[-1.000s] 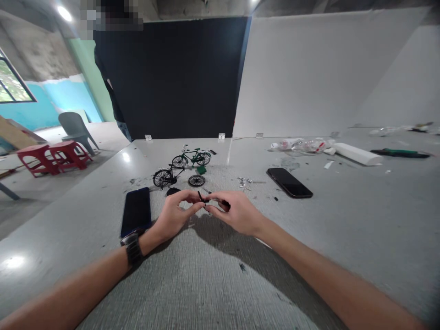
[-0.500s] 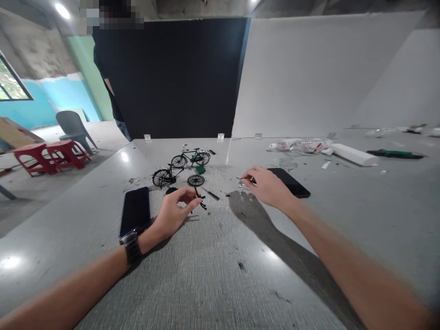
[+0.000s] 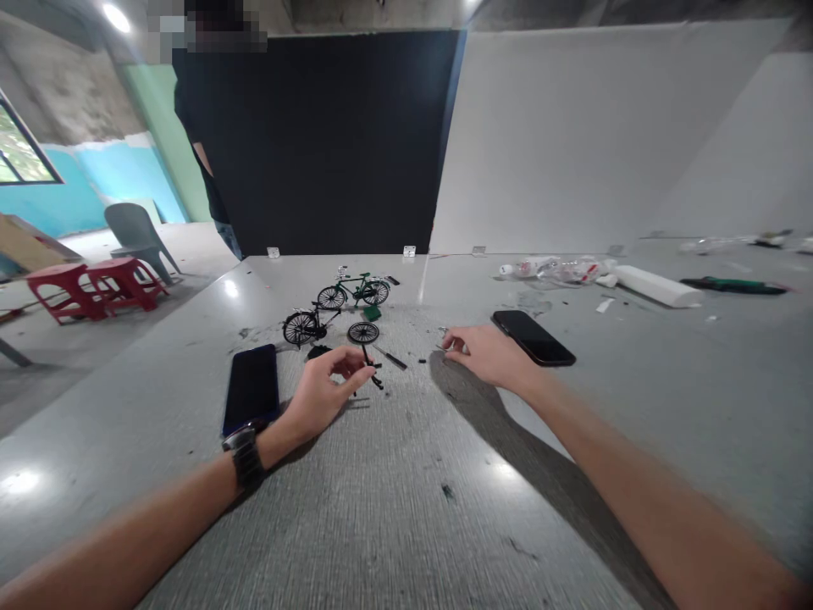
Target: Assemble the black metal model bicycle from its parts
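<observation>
My left hand [image 3: 334, 383], a dark watch on its wrist, pinches a small black bicycle fork with handlebar [image 3: 372, 373] between thumb and fingers, a little above the table. To the right, my right hand [image 3: 486, 352] is low at the tabletop, fingertips bunched over tiny silvery parts [image 3: 443, 330]; what they grip is too small to make out. Beyond my left hand stands a black model bicycle frame [image 3: 311, 325] with its rear wheel on. A loose spoked wheel [image 3: 363, 332] lies beside it. Behind them is a green model bicycle [image 3: 354, 291].
A thin dark screwdriver-like tool [image 3: 392, 359] lies between my hands. Phones lie at left [image 3: 251, 390] and right [image 3: 534, 336]. Clear plastic wrapping [image 3: 559, 270], a white tube-like object [image 3: 657, 286] and a green-black pen-like tool [image 3: 730, 286] are at back right. A person [image 3: 207, 152] stands behind the table.
My right hand has dropped slightly to the tabletop, its fingertips closer to the surface; the silvery part seen at its fingers is now mostly hidden. My left hand stays put with the fork.
</observation>
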The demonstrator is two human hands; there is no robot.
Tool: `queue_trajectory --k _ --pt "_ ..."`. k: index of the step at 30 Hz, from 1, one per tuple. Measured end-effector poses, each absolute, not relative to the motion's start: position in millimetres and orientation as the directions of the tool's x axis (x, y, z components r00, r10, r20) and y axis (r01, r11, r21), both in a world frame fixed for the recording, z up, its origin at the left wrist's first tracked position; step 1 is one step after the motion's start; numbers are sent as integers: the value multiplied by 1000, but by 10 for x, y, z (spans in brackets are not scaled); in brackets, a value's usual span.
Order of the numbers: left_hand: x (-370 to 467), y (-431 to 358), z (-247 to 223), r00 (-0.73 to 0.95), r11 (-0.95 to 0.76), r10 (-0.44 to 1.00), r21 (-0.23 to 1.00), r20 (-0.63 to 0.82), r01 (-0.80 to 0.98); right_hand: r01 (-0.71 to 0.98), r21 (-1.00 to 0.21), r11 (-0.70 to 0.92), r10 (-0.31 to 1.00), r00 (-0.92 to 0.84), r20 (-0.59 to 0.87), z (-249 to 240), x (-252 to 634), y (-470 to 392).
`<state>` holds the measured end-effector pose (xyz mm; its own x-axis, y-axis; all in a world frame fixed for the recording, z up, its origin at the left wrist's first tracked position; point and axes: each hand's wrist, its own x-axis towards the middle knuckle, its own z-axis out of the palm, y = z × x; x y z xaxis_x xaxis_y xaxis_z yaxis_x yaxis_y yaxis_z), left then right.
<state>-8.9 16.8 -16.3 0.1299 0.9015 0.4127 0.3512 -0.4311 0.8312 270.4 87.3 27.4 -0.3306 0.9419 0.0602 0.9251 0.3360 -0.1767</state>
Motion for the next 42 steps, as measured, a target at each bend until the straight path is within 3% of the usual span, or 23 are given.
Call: queue_trajectory --k 12,19,25,32,36,42 --pt "-90 168 -176 134 -429 903 833 409 350 929 -170 328 944 -319 79 220 2747 911" --pt "-93 178 -181 127 -424 905 838 405 344 918 -211 334 925 -277 260 264 2729 856" --pt "-98 186 -172 96 -413 909 844 406 342 885 -165 435 883 -384 270 196 2626 823" --pt "-107 239 -180 -38 -353 921 874 387 333 804 -134 579 813 -557 169 39 2304 742" --pt "-106 253 -173 -82 -334 924 894 372 299 718 -151 680 731 -646 221 -76 2097 722" --pt "-120 270 -180 -112 -320 928 913 356 252 732 -72 677 731 -660 171 19 1814 869"
